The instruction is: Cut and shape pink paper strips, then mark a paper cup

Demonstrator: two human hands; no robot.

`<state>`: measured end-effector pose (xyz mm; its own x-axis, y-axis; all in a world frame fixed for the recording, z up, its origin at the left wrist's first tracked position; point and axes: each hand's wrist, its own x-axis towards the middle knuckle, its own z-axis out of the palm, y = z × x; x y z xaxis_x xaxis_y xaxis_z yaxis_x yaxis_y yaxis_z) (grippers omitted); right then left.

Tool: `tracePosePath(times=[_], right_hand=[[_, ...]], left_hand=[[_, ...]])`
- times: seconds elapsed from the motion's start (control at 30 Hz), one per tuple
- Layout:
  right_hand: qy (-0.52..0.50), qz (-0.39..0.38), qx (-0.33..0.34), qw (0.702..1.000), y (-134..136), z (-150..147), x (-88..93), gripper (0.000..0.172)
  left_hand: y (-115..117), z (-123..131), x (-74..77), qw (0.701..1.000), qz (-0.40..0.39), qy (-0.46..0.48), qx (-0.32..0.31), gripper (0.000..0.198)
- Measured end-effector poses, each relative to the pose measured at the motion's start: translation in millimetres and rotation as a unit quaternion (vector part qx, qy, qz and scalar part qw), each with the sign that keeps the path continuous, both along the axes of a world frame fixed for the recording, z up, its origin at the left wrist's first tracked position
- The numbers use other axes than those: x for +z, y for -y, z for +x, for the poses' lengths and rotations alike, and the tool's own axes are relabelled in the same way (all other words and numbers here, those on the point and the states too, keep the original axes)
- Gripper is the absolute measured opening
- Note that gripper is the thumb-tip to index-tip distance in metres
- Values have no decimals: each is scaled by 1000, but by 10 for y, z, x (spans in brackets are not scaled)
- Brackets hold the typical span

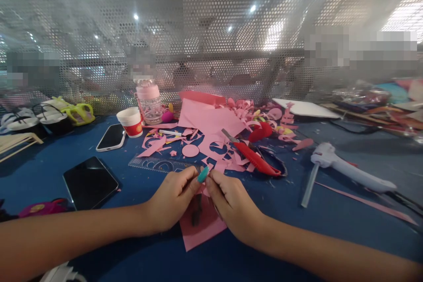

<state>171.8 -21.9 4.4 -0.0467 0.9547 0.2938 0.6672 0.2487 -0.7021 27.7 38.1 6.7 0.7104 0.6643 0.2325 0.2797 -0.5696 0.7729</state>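
Note:
My left hand [173, 200] and my right hand [238, 211] meet in front of me, fingers pinched together. Between the fingertips a small pink paper piece [205, 188] shows in part; the fingers hide most of it. A glossy teal oval [203, 174] at my left thumb tip looks like a long painted nail. Under the hands lies a pink paper sheet [205, 231] with a shadow on it. Just beyond are a clear plastic ruler [158, 164], a pink paper circle [191, 150], many pink scraps and red-handled scissors [254, 158].
A white glue gun [360, 172] with its cord lies at right. On the left are a black tablet-like phone [90, 183], another phone [111, 137], paper cups [131, 122] and a pink-lidded bottle [149, 103]. A perforated metal screen [211, 35] stands behind the blue table [145, 255].

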Motion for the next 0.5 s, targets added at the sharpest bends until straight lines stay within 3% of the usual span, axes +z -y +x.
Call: tracePosePath(times=[0.13,0.4,0.5], right_hand=[[-19,-9,15,1000,-8,5,-10,25],[-123,-41,13,991,16,5,-23,39],[-106,-44,42,993,14,13,-20,40]], left_hand=[[-2,-9,-2,1000,30,-5,-4,33],[5,2,7,999,-47,12,2,27],[-3,11,1,999,-52,9,7,26]])
